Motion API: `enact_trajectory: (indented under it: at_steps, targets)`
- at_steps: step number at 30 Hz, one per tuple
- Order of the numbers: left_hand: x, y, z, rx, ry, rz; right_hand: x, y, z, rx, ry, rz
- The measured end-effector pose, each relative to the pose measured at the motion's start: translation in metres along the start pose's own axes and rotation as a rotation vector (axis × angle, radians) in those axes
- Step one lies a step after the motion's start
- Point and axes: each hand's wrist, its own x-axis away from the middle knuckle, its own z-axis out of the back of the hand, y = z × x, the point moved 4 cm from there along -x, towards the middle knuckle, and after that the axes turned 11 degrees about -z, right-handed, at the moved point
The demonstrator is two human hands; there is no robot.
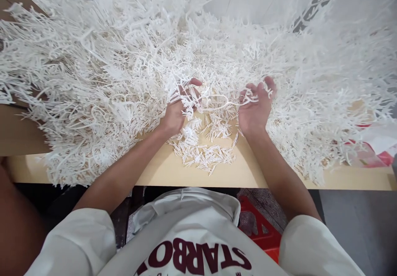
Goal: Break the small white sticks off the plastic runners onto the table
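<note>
A branching white plastic sprue (228,101) stretches between my two hands over the table. My left hand (181,104) is closed round a bunch of its branches, with the thumb side towards the pile. Across from it, my right hand (256,104) is palm up, its fingers curled on the other end of the strand. Below and between the hands, loose short white sticks (207,154) lie scattered on the wood. A big heap of similar white branched pieces (124,69) rises in front of and around both hands.
The heap covers most of the pale wooden table (198,179), reaching its front edge on the left. A cardboard box (23,131) stands at the left. A pink and white plastic bag (369,150) lies at the right. Under the table is a red plastic stool (263,230).
</note>
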Motion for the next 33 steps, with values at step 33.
enact_trajectory:
  at_steps: [33]
  targets:
    - [0.010, -0.010, -0.014, -0.251, -0.162, -0.149, 0.042, -0.020, -0.037, 0.523, -0.274, 0.221]
